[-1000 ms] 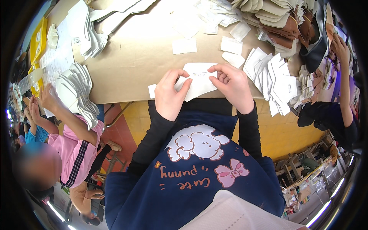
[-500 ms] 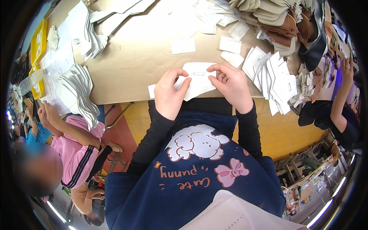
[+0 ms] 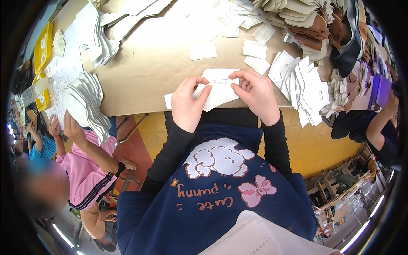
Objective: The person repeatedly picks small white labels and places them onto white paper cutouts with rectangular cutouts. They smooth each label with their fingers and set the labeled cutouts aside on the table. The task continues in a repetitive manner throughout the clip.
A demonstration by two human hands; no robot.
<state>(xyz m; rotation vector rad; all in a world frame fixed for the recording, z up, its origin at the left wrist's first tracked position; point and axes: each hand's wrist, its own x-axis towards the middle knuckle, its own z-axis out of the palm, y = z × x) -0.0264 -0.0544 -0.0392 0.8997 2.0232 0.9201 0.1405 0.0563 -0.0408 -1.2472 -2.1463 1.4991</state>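
Observation:
A white cut panel (image 3: 220, 94) with a rounded top and small print lies at the table's near edge, between my hands. My left hand (image 3: 188, 103) pinches its left side with thumb and forefinger. On the opposite side, my right hand (image 3: 259, 97) grips the panel the same way, fingers curled. Part of the panel is hidden behind the fingers. A small white piece (image 3: 168, 101) shows just left of my left hand. Beyond the panel lies a white rectangular piece (image 3: 203, 51), flat on the brown-covered table (image 3: 148, 80).
Fanned white panels (image 3: 299, 87) lie right of my hands, and a tied stack of white panels (image 3: 87, 97) is at left. Brown and cream pieces (image 3: 304, 19) are heaped at far right. Yellow trays (image 3: 43, 46) stand far left. A co-worker in pink (image 3: 91, 170) sits at left.
My hands and the panel have hardly moved. At left, the co-worker's hands have moved apart near the tied stack. A person's raised arm at far right has come down.

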